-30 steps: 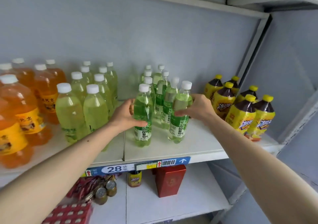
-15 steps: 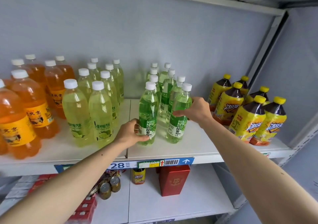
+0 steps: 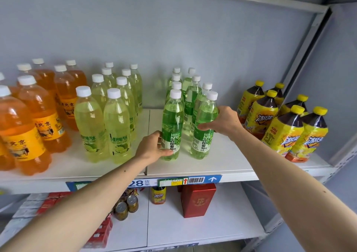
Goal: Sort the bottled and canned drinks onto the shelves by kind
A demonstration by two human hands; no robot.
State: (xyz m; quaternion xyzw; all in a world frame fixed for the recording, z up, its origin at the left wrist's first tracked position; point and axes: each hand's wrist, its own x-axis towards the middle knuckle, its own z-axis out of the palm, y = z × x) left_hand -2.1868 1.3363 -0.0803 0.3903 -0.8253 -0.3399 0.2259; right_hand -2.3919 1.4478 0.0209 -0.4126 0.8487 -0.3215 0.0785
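Note:
Two green grape-drink bottles stand upright at the front of a cluster of the same kind on the white shelf [image 3: 222,166]. My left hand [image 3: 150,147] grips the lower label of the left green bottle [image 3: 172,116]. My right hand [image 3: 222,122] wraps around the middle of the right green bottle [image 3: 202,145] from its right side. Both bottles rest on the shelf board. Behind them stand several more green bottles [image 3: 190,93] with white caps.
Pale lime soda bottles [image 3: 116,124] stand left of the green ones, orange soda bottles [image 3: 27,128] further left. Yellow iced-tea bottles [image 3: 286,128] fill the right end by the grey upright. The lower shelf holds a red box [image 3: 198,199], cans [image 3: 126,206], an iced-tea can [image 3: 158,194] and red packs [image 3: 100,232].
My left hand slid down from the middle of the left green bottle to its lower label. Both bottles sit nearer the cluster, and the view tilted so more of the lower shelf shows.

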